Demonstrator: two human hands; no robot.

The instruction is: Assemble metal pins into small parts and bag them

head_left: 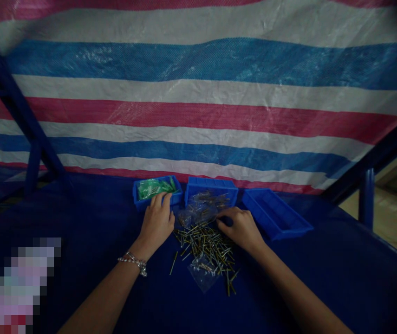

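My left hand (158, 219) reaches to the front rim of a blue bin (139, 204) holding green packets (154, 187). Its fingers are stretched out and somewhat apart, with nothing visible in them. Thumb and index finger of my right hand (243, 227) curl together beside the clear plastic bags (201, 208); whatever is between the fingertips is too small to make out. Those bags contain small thin pieces and lean out over the front of a second blue bin (212, 184). Between my hands lies a loose pile of slim gold-and-silver metal rods (210, 243), resembling screws or drill bits.
A small clear bag (203, 273) lies at the pile's near edge. To the right stands a third blue bin (276, 213), set at an angle. Striped plastic sheeting (198, 116) hangs behind the blue tabletop (97, 222). Blue frame bars (20, 111) slant at both sides.
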